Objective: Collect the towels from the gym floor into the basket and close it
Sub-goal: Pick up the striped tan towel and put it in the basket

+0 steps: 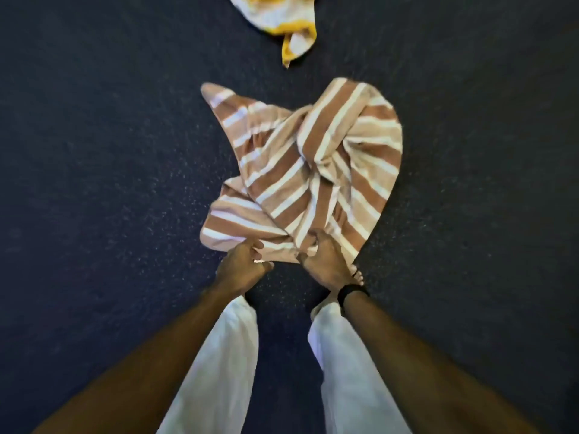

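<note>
- Gathering the striped towel (308, 170) works best if both hands bunch more cloth before lifting, so no corner drags on the floor (94, 151).
- The left hand (242, 263) pinches the near edge; the right hand (322, 260) has its fingers curled into a fold beside it.
- Both arms reach straight down, close together, above the feet.
- The towel lies crumpled on the floor; a yellow towel (282, 17) waits beyond, well apart. No basket is in view.
</note>
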Demonstrator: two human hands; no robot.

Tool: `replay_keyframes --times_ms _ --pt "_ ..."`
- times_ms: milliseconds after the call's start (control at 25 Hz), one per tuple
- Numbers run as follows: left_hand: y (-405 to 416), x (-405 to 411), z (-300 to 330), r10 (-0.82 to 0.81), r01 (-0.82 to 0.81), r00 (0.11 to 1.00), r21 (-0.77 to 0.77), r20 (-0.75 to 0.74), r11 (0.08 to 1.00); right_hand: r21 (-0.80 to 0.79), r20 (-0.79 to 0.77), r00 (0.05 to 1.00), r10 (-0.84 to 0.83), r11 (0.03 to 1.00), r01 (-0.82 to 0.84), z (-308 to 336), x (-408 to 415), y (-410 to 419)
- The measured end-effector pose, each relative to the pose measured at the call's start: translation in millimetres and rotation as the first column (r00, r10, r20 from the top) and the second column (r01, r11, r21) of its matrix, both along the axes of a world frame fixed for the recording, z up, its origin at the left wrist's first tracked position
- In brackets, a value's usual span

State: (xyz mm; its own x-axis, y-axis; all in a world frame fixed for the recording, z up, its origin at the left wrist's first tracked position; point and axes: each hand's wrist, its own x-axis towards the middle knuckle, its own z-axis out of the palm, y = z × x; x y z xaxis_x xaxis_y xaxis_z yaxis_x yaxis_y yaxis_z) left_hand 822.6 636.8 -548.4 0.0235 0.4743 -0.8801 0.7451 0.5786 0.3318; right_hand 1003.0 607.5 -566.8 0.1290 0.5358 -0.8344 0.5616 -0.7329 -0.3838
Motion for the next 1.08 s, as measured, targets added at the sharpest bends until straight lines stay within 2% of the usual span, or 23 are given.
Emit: replay_keyframes --times_ms 160,320,400,520,640,760,920,1080 --pt "-9.9 14.0 -117.0 -0.037 0.031 0.996 -0.077 -0.08 0.997 -0.051 0.164 0.981 0.106 0.994 -0.099 -134.6 9.1 0.8" --pt "-12.3 12.5 -192.3 -0.108 0.099 0.987 -0.079 -0.12 0.992 -0.041 0.292 0.956 0.027 0.999 -0.015 -228.1 10.5 -6.8" --pt "-10.8 12.0 -206.3 -0.106 0.097 0.989 -0.093 -0.106 0.991 0.019 0.272 0.962 -0.033 0.999 0.029 -249.1 15.1 -11.7" --pt "-7.7 12.0 -193.3 -0.138 0.13 0.987 -0.096 -0.082 0.987 0.044 0.217 0.974 -0.07 0.997 0.062 -235.8 24.4 -16.7" --pt "-1.9 14.7 -138.4 -0.227 0.221 0.972 -0.082 -0.066 0.972 0.089 0.093 0.996 -0.015 0.996 0.006 -173.9 14.2 -18.8" --pt "8.5 19.1 -50.2 -0.318 0.317 0.947 -0.028 -0.039 0.948 0.177 -0.017 0.999 -0.04 0.983 0.042 -70.7 -1.0 -1.1" --pt "29.8 15.6 78.3 -0.385 0.39 0.92 0.074 -0.071 0.918 0.343 -0.014 1.0 0.002 0.939 0.003 75.5 -13.1 34.0" --pt "48.3 -6.8 212.9 -0.358 0.363 0.932 0.21 -0.062 0.908 0.489 -0.023 0.997 0.067 0.871 -0.047 234.0 -28.8 72.0"
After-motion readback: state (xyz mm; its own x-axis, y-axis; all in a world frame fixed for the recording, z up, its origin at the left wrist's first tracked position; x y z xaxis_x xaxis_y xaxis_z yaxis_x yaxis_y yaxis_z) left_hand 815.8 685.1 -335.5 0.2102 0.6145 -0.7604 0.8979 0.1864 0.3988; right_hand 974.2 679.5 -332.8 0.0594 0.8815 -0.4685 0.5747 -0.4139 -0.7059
